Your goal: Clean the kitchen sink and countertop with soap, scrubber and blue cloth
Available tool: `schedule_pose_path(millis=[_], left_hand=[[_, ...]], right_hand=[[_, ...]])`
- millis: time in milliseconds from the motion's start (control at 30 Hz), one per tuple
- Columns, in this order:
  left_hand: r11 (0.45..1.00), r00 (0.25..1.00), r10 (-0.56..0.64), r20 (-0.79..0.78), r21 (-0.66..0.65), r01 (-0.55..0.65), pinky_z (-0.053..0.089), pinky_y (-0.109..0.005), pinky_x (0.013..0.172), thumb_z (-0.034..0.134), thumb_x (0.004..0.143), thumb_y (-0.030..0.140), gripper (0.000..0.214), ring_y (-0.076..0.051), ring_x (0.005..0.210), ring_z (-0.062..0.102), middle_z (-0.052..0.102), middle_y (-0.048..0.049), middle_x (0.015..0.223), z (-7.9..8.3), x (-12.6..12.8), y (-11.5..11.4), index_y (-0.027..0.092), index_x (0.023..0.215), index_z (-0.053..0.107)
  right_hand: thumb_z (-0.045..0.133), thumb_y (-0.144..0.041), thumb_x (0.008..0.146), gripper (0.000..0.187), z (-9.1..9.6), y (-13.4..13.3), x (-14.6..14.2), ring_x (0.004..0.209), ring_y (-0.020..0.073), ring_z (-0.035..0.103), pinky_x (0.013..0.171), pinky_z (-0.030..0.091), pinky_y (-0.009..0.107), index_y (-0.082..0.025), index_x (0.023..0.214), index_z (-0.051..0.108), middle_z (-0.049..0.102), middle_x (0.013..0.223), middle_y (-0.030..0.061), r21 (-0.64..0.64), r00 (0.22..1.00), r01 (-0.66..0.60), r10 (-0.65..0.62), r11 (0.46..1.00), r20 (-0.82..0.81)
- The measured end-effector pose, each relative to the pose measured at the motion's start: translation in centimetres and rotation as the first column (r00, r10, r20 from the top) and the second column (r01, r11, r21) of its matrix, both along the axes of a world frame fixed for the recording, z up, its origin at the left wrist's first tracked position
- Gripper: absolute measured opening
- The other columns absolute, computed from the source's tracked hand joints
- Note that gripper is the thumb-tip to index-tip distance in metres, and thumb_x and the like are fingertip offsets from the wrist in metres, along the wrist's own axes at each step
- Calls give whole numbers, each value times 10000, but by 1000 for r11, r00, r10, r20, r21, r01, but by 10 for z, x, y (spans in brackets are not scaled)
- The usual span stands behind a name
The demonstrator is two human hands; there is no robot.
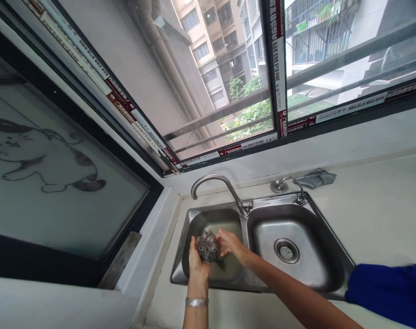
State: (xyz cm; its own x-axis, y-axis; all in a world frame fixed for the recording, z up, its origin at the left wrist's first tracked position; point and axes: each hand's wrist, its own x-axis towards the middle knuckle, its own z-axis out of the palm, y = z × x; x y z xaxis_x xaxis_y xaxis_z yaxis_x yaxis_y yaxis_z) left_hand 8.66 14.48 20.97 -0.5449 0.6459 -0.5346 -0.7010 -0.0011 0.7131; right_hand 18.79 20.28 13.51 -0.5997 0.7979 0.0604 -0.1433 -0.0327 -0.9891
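A grey, tangled, wiry clump (208,246), which looks like a steel wool scrubber, is held over the left basin. My left hand (198,260) cups it from the left and below, fingers wrapped round its side. My right hand (228,242) grips its right edge with bent fingers; the fingertips are partly hidden. Below both hands, the left basin (197,221) of the steel sink holds cloudy, yellowish water. A bracelet (197,302) circles my left wrist.
A curved faucet (216,177) rises behind the left basin. The right basin (269,230) has a drain strainer (286,251). Blue cloth (387,288) lies at the right front. A crumpled grey packet (317,178) rests at the back, below the window frame (278,91).
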Motion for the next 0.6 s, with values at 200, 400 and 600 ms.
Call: schedule_pose_path(millis=[200, 400, 600], left_hand=[[1000, 1000, -12, -2, 8, 12, 611, -359, 714, 533, 966, 339, 291, -208, 643, 708, 751, -83, 760, -7, 3, -5, 131, 838, 692], [988, 979, -156, -134, -40, 152, 594, -372, 866, 604, 935, 371, 271, -250, 908, 744, 779, -109, 937, -8, 5, -22, 136, 961, 736], [978, 917, -209, -341, -85, 191, 560, -314, 889, 587, 952, 456, 373, -236, 988, 721, 779, -112, 962, -21, -5, -30, 123, 1003, 748]], right_hand=[[744, -624, 711, 476, 2, -16, 12, 737, 148, 580, 696, 468, 267, -177, 826, 627, 626, 767, -8, -139, 967, -97, 60, 986, -246], [550, -577, 869, 401, 9, -11, 14, 686, 131, 484, 669, 408, 253, -198, 739, 548, 505, 682, -40, 43, 990, 31, -25, 999, -136], [393, -445, 976, 351, 17, -26, 10, 710, 145, 509, 673, 413, 251, -213, 735, 500, 532, 714, -22, 201, 986, 148, -161, 968, 49]])
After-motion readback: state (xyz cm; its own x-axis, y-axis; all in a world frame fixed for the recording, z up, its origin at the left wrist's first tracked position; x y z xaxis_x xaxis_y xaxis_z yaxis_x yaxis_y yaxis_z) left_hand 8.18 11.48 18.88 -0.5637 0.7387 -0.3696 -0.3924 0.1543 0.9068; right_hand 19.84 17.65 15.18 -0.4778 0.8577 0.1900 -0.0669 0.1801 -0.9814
